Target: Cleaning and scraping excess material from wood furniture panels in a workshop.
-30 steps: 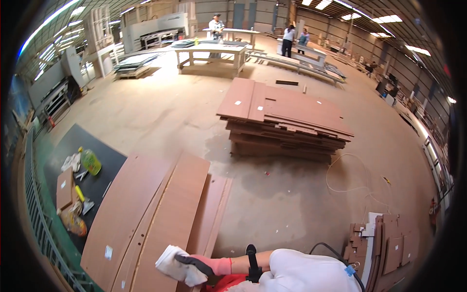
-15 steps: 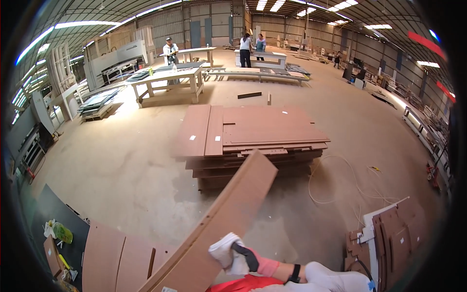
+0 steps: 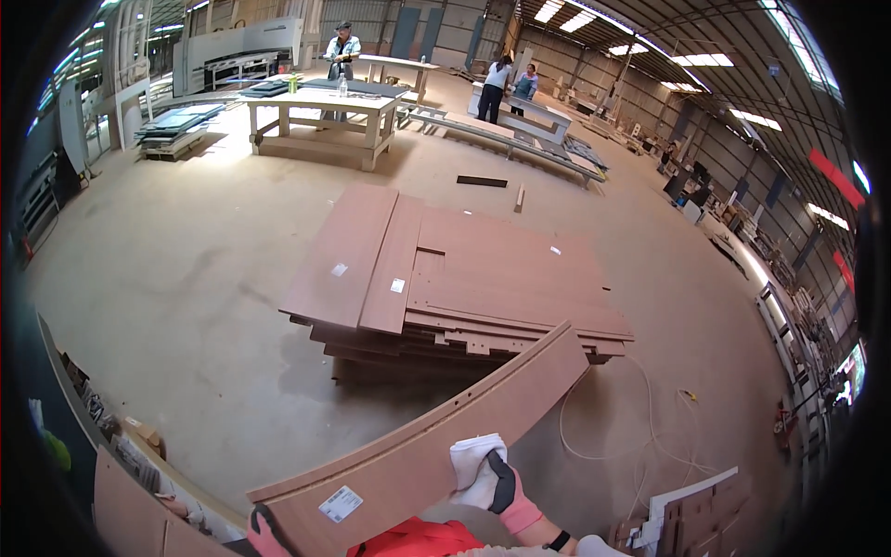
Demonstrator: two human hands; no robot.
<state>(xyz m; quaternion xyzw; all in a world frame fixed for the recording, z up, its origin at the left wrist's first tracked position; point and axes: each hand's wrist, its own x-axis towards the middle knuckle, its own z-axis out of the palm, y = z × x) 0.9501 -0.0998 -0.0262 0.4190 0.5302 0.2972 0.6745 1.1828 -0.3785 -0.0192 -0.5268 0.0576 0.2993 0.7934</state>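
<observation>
Currently, left hand [image 3: 264,531] curls firmly round near end of long brown board [image 3: 399,464], slanting before board stack [image 3: 520,278]; right hand [image 3: 509,492] clutches white cloth [image 3: 475,453] against face. Advisable: firm hold, cloth flat.

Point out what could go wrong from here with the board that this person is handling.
The far end of the board overlaps the stack in view; if they are close, it could scrape or knock it.
The right hand holds a white cloth, so the board might slip or swing if the left hand at its other end loosens.
</observation>
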